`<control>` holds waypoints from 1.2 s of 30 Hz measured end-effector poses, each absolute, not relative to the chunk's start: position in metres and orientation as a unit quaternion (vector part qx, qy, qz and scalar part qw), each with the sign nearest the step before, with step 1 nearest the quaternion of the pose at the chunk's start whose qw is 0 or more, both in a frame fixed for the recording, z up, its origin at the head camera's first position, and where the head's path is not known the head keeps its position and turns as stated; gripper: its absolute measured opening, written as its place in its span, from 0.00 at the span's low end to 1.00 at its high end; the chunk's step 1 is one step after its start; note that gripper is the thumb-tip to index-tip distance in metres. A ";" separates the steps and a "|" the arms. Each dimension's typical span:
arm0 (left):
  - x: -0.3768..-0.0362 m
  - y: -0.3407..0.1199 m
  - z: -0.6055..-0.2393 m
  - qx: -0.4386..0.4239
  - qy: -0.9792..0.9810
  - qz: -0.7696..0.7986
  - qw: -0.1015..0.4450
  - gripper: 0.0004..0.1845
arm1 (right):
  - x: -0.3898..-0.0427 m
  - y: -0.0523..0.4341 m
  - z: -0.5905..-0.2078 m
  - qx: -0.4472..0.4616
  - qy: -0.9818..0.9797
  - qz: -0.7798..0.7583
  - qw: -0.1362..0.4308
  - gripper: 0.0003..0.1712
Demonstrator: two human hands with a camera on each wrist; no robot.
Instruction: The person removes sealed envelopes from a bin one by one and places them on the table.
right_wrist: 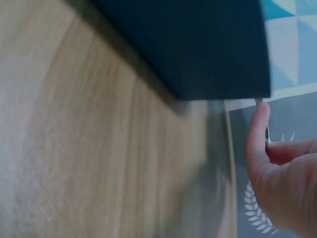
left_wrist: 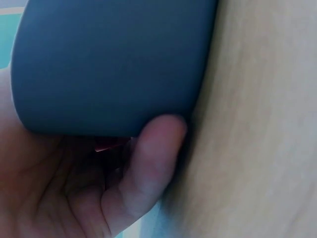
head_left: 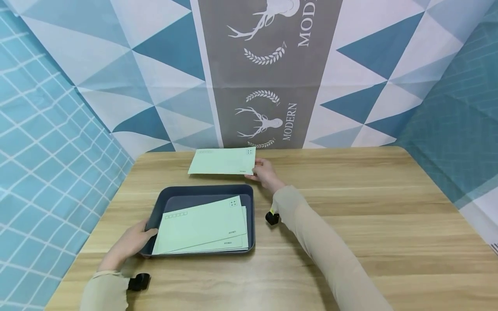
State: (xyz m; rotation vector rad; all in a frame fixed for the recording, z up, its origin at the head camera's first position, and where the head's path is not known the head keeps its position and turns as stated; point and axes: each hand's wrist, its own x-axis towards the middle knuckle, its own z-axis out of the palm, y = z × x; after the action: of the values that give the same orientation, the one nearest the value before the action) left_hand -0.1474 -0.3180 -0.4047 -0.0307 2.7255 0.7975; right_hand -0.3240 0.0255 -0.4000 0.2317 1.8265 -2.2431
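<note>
A dark blue tray [head_left: 250, 216] stands on the table with several pale green envelopes [head_left: 200, 224] overlapping inside it. My left hand [head_left: 130, 241] grips the tray's left side, thumb over the rim; in the left wrist view a finger presses low on the outer wall. Behind the tray, my right hand [head_left: 266, 173] pinches the right edge of another pale green envelope [head_left: 222, 161], printed with small boxes and a stamp square. In the right wrist view the tray hides most of that envelope, and only its thin edge shows between thumb and fingers.
The wooden table [head_left: 350, 216] extends to the right. A patterned wall covering [head_left: 175, 86] with triangles and a deer print rises at the back edge, and a blue tiled-pattern cloth [head_left: 46, 164] hangs along the left. Each wrist wears a small black camera [head_left: 139, 282].
</note>
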 end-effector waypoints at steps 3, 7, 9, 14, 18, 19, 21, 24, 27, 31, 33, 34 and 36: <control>-0.147 -0.318 -0.404 -0.011 0.949 0.276 0.149 0.35 | -0.329 0.023 -0.403 0.084 0.626 -0.764 0.133 0.34; -0.146 -0.317 -0.403 -0.010 0.949 0.280 0.144 0.35 | -0.335 0.021 -0.405 0.093 0.623 -0.764 0.139 0.35; -0.147 -0.317 -0.403 -0.009 0.950 0.279 0.142 0.35 | -0.336 0.021 -0.404 0.097 0.624 -0.762 0.141 0.35; -0.147 -0.316 -0.406 -0.016 0.949 0.278 0.148 0.35 | -0.337 0.020 -0.401 0.106 0.641 -0.748 0.139 0.33; -0.147 -0.315 -0.405 -0.020 0.949 0.277 0.151 0.35 | -0.338 0.020 -0.401 0.107 0.646 -0.745 0.129 0.30; -0.148 -0.315 -0.404 -0.020 0.949 0.276 0.151 0.35 | -0.338 0.020 -0.402 0.109 0.647 -0.744 0.128 0.29; -0.148 -0.315 -0.404 -0.020 0.950 0.273 0.152 0.34 | -0.338 0.021 -0.402 0.113 0.651 -0.740 0.124 0.28; -0.148 -0.315 -0.403 -0.020 0.950 0.273 0.152 0.34 | -0.338 0.021 -0.402 0.115 0.664 -0.730 0.117 0.26; -0.147 -0.315 -0.404 -0.019 0.949 0.277 0.151 0.34 | -0.338 0.022 -0.402 0.111 0.679 -0.716 0.114 0.26; -0.147 -0.314 -0.404 -0.021 0.947 0.281 0.153 0.34 | -0.338 0.022 -0.402 0.096 0.698 -0.700 0.117 0.25; -0.147 -0.315 -0.403 -0.024 0.947 0.282 0.155 0.34 | -0.339 0.021 -0.403 0.091 0.701 -0.697 0.118 0.26; -0.147 -0.315 -0.403 -0.025 0.947 0.281 0.155 0.34 | -0.339 0.021 -0.403 0.091 0.701 -0.697 0.119 0.26; -0.147 -0.315 -0.403 -0.025 0.947 0.281 0.155 0.35 | -0.340 0.020 -0.404 0.092 0.703 -0.695 0.119 0.27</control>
State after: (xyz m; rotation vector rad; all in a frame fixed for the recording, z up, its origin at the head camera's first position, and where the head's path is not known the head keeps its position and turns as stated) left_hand -0.1469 -0.3150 -0.4028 -0.0726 2.7135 0.8050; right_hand -0.3398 0.0200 -0.4040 0.2679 2.0550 -2.0320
